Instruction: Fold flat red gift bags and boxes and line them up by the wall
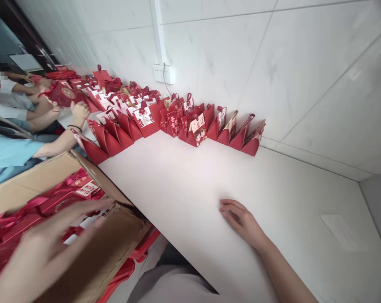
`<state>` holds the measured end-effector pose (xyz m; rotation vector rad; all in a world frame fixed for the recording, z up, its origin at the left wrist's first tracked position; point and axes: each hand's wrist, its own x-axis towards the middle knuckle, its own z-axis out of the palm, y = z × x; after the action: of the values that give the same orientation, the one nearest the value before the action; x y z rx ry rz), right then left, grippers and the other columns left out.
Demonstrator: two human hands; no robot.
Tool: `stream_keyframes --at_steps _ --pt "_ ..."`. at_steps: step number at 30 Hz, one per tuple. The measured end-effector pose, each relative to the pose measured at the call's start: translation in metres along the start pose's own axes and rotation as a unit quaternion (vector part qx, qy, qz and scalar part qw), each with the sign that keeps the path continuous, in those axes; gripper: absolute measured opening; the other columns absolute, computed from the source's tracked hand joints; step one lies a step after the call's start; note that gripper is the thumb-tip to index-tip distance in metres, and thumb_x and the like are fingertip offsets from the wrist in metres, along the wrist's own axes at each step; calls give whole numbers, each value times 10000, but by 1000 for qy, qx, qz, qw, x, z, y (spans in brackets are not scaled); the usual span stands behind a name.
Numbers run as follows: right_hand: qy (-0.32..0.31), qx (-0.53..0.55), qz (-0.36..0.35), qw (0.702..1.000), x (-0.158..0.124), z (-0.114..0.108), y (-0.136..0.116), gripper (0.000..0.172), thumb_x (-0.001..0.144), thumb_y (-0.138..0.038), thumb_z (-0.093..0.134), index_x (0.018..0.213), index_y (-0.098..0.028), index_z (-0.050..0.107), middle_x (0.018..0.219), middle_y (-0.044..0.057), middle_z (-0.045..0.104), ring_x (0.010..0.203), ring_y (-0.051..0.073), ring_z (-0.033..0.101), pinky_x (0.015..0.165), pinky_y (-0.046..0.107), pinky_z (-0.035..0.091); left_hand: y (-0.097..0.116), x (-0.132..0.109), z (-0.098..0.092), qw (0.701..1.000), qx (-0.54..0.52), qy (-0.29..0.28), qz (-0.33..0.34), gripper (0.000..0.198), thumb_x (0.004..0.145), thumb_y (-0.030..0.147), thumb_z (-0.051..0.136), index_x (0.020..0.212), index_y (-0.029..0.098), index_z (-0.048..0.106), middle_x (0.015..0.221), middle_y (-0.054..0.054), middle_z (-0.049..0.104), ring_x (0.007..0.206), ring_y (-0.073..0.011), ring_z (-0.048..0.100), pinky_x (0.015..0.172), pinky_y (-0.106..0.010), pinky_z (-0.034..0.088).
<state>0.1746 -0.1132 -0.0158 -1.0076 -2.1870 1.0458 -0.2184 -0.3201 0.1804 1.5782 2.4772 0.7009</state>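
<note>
Red boxes (145, 120) stand grouped on the table (181, 176); red packages (47, 203) are left inside the carton (96, 256). The left hand (45, 246), blurred, extends open-fingered over the carton. The right hand (244, 221), loosely curled, holds nothing.

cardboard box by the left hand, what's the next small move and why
I'd probably bring the left hand onto a red package in the cardboard box: it appears over the open box, blurred, its grip seemingly open, while the right hand looks free.
</note>
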Motion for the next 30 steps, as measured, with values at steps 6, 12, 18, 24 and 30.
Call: stream_keyframes --at_steps 6,12,18,24,30 --pt "49 -49 -39 997 17 6 -7 181 973 -312 500 1015 -278 672 1217 64 648 1113 253 619 980 463 503 109 57 131 914 -228 -295 160 288 885 470 551 996 313 766 1082 -21 742 1035 -268 673 878 -328 560" --pt "73 -60 -72 993 57 -21 10 202 931 -226 538 1119 -256 609 1182 65 646 1112 222 617 988 389 507 164 139 282 906 -229 -221 280 323 900 354 537 1173 239 665 1337 -77 600 1241 -244 569 1010 -370 503" --pt "320 -101 6 942 144 -92 31 461 973 -349 457 1410 -204 422 1466 168 375 1395 289 370 1086 477 410 162 163 324 920 -181 -153 312 353 915 282 516 1232 175 628 1428 -125 533 1381 -267 447 1180 -450 336" --pt "323 -156 195 913 220 -133 37 493 950 -422 475 1420 -273 470 1571 154 235 1418 385 302 1078 577 348 152 164 323 912 -171 -186 322 342 909 311 522 1210 219 654 1452 -72 533 1433 -261 382 1186 -476 323" --pt "342 -139 191 909 218 -117 52 452 968 -295 337 1389 -240 492 1494 171 351 1318 349 421 1027 613 349 148 168 325 907 -181 -202 323 323 913 333 522 1191 244 659 1448 -56 537 1435 -264 376 1183 -492 317"
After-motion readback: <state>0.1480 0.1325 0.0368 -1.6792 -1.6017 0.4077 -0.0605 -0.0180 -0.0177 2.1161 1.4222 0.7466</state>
